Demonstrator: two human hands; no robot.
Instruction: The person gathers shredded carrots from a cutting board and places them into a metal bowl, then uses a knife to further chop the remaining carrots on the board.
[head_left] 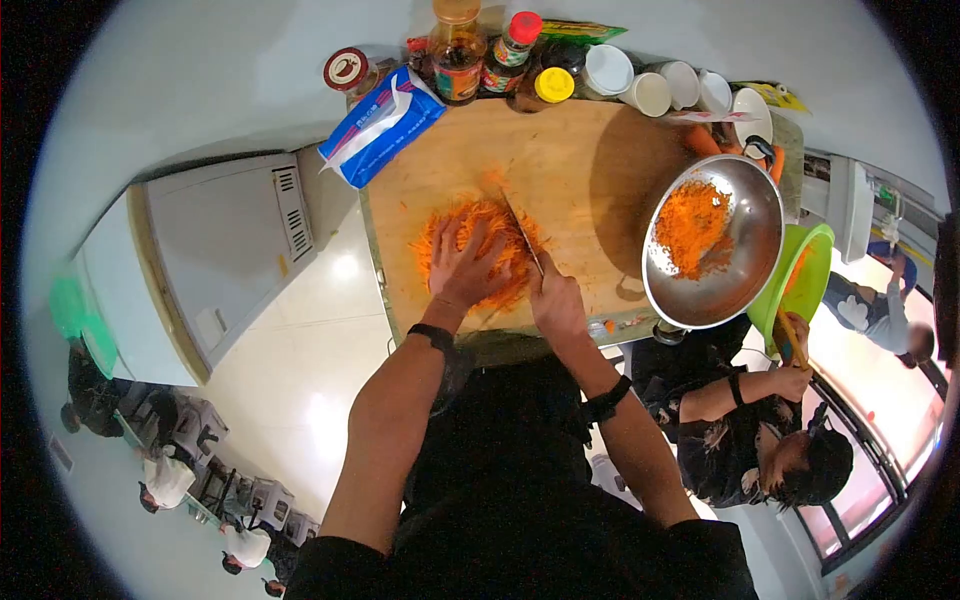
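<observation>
A heap of shredded carrot (515, 222) lies on the wooden cutting board (560, 150). My left hand (465, 265) rests on top of the heap with its fingers spread. In my right hand (557, 305) is the handle of a kitchen knife (522, 230), its blade seen nearly edge-on at the right side of the heap. Some small carrot bits lie just beyond the knife tip. To the right stands a metal bowl (740, 270) holding more finely cut carrot (693, 230).
A blue tissue pack (385, 130), a sauce bottle (457, 60), jars and white cups (608, 70) line the board's far edge. At right, a co-worker (770, 440) holds a wooden-coloured stick-like thing (793, 340) by a green basin (812, 265). A white appliance (220, 250) stands left.
</observation>
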